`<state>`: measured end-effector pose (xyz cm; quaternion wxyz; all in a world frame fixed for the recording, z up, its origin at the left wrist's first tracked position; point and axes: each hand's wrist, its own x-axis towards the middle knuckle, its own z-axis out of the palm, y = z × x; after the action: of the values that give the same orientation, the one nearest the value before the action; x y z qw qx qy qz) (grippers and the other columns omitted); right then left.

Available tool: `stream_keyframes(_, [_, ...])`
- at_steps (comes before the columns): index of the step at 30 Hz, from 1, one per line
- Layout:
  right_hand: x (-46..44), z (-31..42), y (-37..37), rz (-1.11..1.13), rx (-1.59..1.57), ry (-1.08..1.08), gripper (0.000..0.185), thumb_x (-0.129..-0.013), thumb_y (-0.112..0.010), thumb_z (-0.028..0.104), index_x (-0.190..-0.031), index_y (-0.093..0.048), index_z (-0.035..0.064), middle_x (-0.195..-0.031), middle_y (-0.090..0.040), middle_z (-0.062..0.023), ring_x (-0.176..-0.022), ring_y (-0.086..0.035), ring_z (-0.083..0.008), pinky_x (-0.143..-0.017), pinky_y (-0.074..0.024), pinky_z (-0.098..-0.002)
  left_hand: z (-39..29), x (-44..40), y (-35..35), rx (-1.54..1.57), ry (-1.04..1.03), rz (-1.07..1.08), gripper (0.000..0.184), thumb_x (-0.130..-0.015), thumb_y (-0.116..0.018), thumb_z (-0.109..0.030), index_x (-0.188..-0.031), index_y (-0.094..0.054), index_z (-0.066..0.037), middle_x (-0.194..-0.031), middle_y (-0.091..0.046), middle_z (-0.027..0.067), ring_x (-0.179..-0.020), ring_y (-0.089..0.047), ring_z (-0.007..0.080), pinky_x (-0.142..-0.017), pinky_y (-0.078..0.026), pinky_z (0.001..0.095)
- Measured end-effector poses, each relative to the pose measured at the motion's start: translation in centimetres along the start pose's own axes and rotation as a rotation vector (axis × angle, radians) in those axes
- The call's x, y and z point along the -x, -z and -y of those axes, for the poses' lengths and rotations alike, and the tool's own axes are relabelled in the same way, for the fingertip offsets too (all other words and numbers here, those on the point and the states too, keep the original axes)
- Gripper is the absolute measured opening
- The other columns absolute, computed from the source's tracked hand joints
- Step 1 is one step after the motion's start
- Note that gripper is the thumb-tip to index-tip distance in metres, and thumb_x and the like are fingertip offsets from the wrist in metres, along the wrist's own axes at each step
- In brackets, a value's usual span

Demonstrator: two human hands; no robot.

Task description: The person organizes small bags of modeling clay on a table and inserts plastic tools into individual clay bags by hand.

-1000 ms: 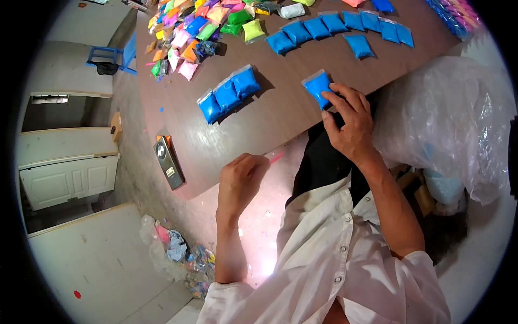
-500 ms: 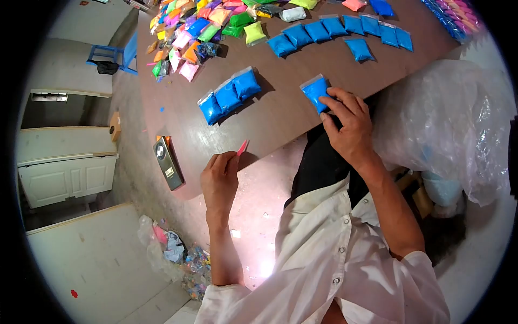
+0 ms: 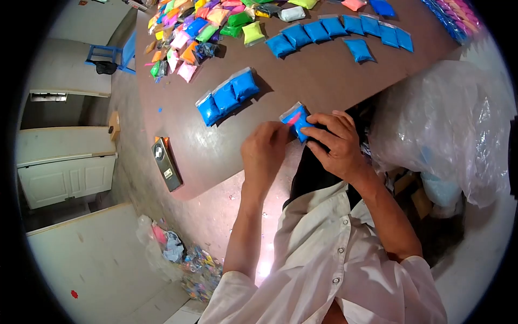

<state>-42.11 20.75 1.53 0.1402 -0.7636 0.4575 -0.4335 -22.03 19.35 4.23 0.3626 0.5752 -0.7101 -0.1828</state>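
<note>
My right hand [image 3: 335, 141] grips a small clear bag of blue clay-like material [image 3: 300, 131] at the table's near edge, thumb and fingers on its right side. Close on its left is my left hand [image 3: 264, 148], fingers pinched on a small pink strip [image 3: 294, 119]. The strip lies across the front of the bag; whether it is pressed in, I cannot tell. Three similar blue bags [image 3: 226, 98] rest overlapping in a row to the left. Farther back runs a curved row of several blue bags [image 3: 317, 31], with one single blue bag [image 3: 358, 50] in front.
A heap of multicoloured bags [image 3: 216, 16] covers the table's far left. A dark phone-like device [image 3: 168, 164] lies at the left edge of the brown table [image 3: 291, 75]. Large clear plastic sheeting [image 3: 442, 124] bulges at the right. Scraps [image 3: 202, 272] litter the floor.
My left hand has moved right and up with the pink strip, reaching the blue bag. My right hand has brought that bag left and nearer to me, off its earlier spot.
</note>
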Motion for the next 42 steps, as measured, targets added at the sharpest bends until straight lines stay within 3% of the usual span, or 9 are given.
stream_keyframes(10, [0.7, -1.0, -0.9, -0.049, -0.001, 0.015, 0.027, -0.083, -0.08, 0.003, -0.108, -0.077, 0.0134, -0.12, -0.068, -0.003, -0.113, -0.064, -0.0231, -0.11, -0.0409, -0.0498, -2.2, -1.2, 0.7, -0.056, 0.082, -0.003, 0.008, -0.094, -0.076, -0.008, -0.094, -0.075, -0.001, -0.084, -0.073, 0.0147, -0.07, -0.071, 0.0265, -0.066, -0.055, 0.0347])
stream_keyframes(20, [0.6, -0.5, -1.0, -0.084, 0.002, 0.009, 0.025, -0.082, -0.079, 0.001, -0.105, -0.077, 0.0112, -0.118, -0.067, -0.0038, -0.111, -0.063, -0.0228, -0.11, -0.0408, -0.0483, -0.5, -4.5, -0.5, -0.187, -0.094, 0.083, 0.007, -0.091, -0.076, -0.007, -0.091, -0.075, -0.001, -0.084, -0.073, 0.015, -0.073, -0.072, 0.0302, -0.067, -0.055, 0.0375])
stream_keyframes(26, [0.9, -0.7, -1.2, -0.085, -0.016, -0.009, 0.026, -0.082, -0.079, 0.002, -0.105, -0.077, 0.0123, -0.117, -0.067, -0.0026, -0.109, -0.063, -0.023, -0.108, -0.0409, -0.0483, -1.8, -3.5, 0.2, -0.131, 0.003, 0.065, 0.009, -0.092, -0.077, -0.009, -0.092, -0.075, 0.0, -0.083, -0.073, 0.0154, -0.073, -0.073, 0.0259, -0.068, -0.055, 0.0356])
stream_keyframes(28, [1.0, -0.7, -1.5, -0.106, -0.034, -0.005, 0.026, -0.082, -0.079, 0.003, -0.106, -0.077, 0.0125, -0.117, -0.067, -0.0019, -0.11, -0.063, -0.0236, -0.109, -0.0405, -0.0487, -3.0, -1.6, 0.6, -0.06, 0.047, 0.104, 0.006, -0.092, -0.073, -0.009, -0.089, -0.073, -0.004, -0.086, -0.073, 0.014, -0.074, -0.072, 0.0343, -0.066, -0.056, 0.0405])
stream_keyframes(32, [1.0, -0.9, -1.4, -0.086, -0.014, 0.01, 0.025, -0.084, -0.079, 0.004, -0.107, -0.077, 0.0128, -0.116, -0.067, -0.0017, -0.11, -0.063, -0.0237, -0.109, -0.0402, -0.0491, -1.4, 0.1, 0.3, -0.017, 0.09, 0.071, 0.005, -0.092, -0.074, -0.009, -0.089, -0.072, -0.005, -0.082, -0.072, 0.0144, -0.071, -0.072, 0.0328, -0.065, -0.056, 0.0393])
stream_keyframes(33, [0.9, -0.8, -1.3, -0.082, -0.017, 0.008, 0.025, -0.084, -0.079, 0.004, -0.108, -0.076, 0.0129, -0.116, -0.067, -0.002, -0.111, -0.063, -0.0236, -0.11, -0.0398, -0.0494, -1.2, -0.1, 0.6, -0.115, 0.113, 0.078, 0.009, -0.094, -0.076, -0.007, -0.094, -0.074, 0.001, -0.083, -0.075, 0.0164, -0.071, -0.073, 0.0221, -0.067, -0.056, 0.0335])
stream_keyframes(34, [0.9, -0.7, -1.2, -0.08, -0.02, 0.006, 0.025, -0.085, -0.079, 0.005, -0.108, -0.076, 0.0131, -0.116, -0.067, -0.0022, -0.111, -0.063, -0.0235, -0.11, -0.0395, -0.0497, -0.9, -0.2, 0.9, -0.116, 0.116, 0.075, 0.009, -0.094, -0.076, -0.007, -0.094, -0.074, 0.001, -0.083, -0.075, 0.0164, -0.071, -0.073, 0.0221, -0.067, -0.056, 0.0335])
stream_keyframes(36, [0.7, -0.4, -1.1, -0.081, -0.025, 0.006, 0.026, -0.085, -0.079, 0.005, -0.109, -0.076, 0.0135, -0.116, -0.067, -0.0026, -0.111, -0.063, -0.0235, -0.11, -0.0393, -0.0497, -0.2, -0.6, 1.1, -0.158, 0.119, 0.02, 0.006, -0.092, -0.074, -0.009, -0.088, -0.072, -0.004, -0.082, -0.072, 0.0151, -0.07, -0.071, 0.0322, -0.064, -0.055, 0.0395])
stream_keyframes(42, [0.9, -0.6, -1.3, -0.092, -0.019, -0.006, 0.027, -0.085, -0.08, 0.004, -0.11, -0.076, 0.0135, -0.116, -0.067, -0.0033, -0.111, -0.063, -0.0232, -0.111, -0.0394, -0.0499, -1.7, 0.0, 1.6, -0.088, 0.124, -0.009, 0.006, -0.092, -0.074, -0.009, -0.089, -0.072, -0.005, -0.083, -0.072, 0.0149, -0.07, -0.071, 0.0318, -0.064, -0.055, 0.0399])
